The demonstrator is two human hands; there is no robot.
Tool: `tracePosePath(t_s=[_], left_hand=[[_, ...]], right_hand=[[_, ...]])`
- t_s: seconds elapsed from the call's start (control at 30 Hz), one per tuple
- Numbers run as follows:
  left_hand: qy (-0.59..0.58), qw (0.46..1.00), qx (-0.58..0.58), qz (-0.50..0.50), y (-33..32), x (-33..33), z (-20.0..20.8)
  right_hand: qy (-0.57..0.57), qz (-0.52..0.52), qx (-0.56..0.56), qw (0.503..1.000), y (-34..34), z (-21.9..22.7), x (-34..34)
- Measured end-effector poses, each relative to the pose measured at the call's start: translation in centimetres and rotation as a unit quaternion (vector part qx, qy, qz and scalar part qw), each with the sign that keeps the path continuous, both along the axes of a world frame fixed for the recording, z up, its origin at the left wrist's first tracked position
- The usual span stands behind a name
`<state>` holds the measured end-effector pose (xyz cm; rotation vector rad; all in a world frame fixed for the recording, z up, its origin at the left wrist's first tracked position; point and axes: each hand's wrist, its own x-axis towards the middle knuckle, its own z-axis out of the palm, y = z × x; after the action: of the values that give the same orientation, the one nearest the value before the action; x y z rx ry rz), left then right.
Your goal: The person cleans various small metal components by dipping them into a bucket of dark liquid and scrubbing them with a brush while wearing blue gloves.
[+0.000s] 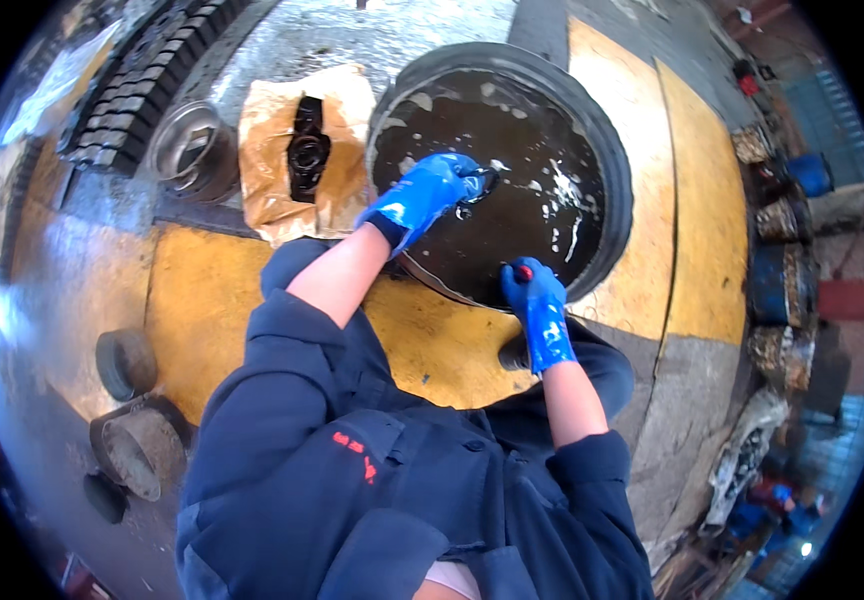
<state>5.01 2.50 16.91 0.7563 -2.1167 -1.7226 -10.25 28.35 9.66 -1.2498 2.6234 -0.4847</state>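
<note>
A large round dark tub (616, 190) of murky brown liquid (482, 240) stands in front of me, with suds and bright glints on the liquid. My left hand (437, 190), in a blue rubber glove, reaches over it, fingers closed on a small dark wet part (487, 182). My right hand (535, 290), gloved the same way, is closed round a red-handled tool (523, 272) at the tub's near right rim. The tool's working end cannot be made out. Left of the tub lies an opened brown paper bag (342, 120) with black ring-shaped parts (308, 153) on it.
A metal pot (192, 155) and a ribbed black rubber strip (132, 105) lie at the far left. Round containers (140, 450) stand at the lower left. Yellow boards (697, 200) cover the floor. Several drums (777, 285) line the right, with a person (802, 515) in blue farther off.
</note>
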Motion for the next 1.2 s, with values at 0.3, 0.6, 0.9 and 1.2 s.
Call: tracePosePath(t_s=[0.3,0.6,0.9,1.2], left_hand=[[0.023,0.974,-0.05,0.219,-6.9,8.1,6.2],[-0.078,0.933,-0.157,0.314,-17.5,14.1,3.9],[-0.094,0.938,-0.135,0.305,-17.7,14.4,1.3],[-0.116,0.99,0.033,0.069,-7.9,4.6,6.1]], right_hand=[[-0.023,-0.019,0.073,0.997,-0.4,1.3,0.4],[-0.001,-0.013,0.037,0.999,-0.3,1.0,0.8],[-0.003,-0.021,0.066,0.998,-0.3,1.8,1.0],[-0.023,0.0,0.033,0.999,-0.5,1.1,0.4]])
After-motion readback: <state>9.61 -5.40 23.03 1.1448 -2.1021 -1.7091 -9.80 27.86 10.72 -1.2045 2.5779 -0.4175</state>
